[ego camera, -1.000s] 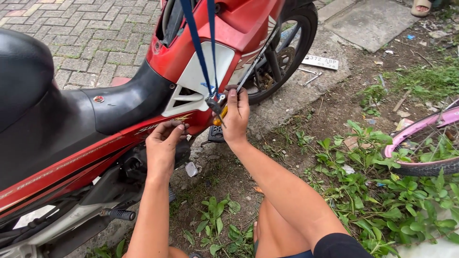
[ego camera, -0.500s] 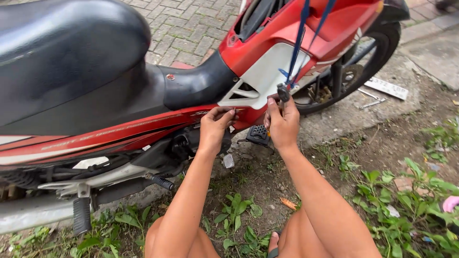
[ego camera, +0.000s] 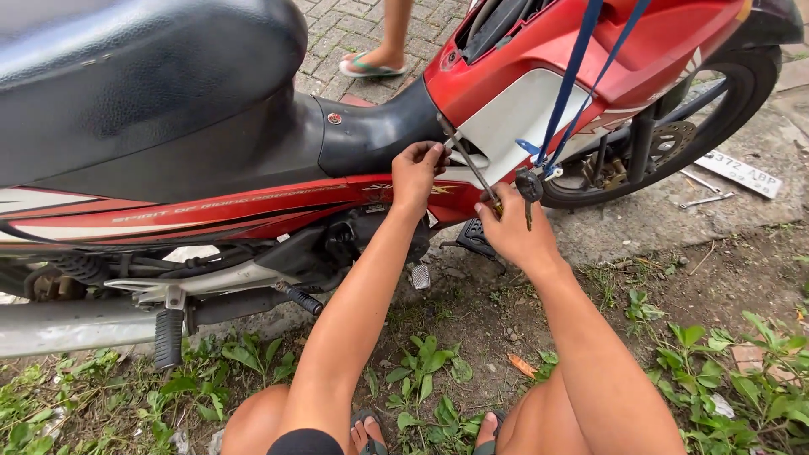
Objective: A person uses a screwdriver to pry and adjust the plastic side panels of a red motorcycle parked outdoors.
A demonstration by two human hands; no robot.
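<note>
A red, white and black motorcycle (ego camera: 253, 202) stands side-on in front of me. My right hand (ego camera: 510, 227) grips a screwdriver (ego camera: 468, 164) whose shaft slants up to the joint between the black seat panel and the white side panel (ego camera: 514, 114). My left hand (ego camera: 419, 173) pinches at that same joint, fingertips beside the screwdriver tip. A blue lanyard (ego camera: 573, 80) with a key (ego camera: 529, 192) hangs just above my right hand.
Another person's sandalled foot (ego camera: 371, 63) stands on the brick paving behind the bike. A licence plate (ego camera: 740, 173) and two metal tools (ego camera: 704, 187) lie on the concrete by the front wheel (ego camera: 674, 139). Weeds and dirt surround my knees; a footpeg (ego camera: 168, 337) sticks out low left.
The view has shifted and come closer. My left hand rose from the red lower fairing to the panel joint, and the screwdriver now points up to that spot.
</note>
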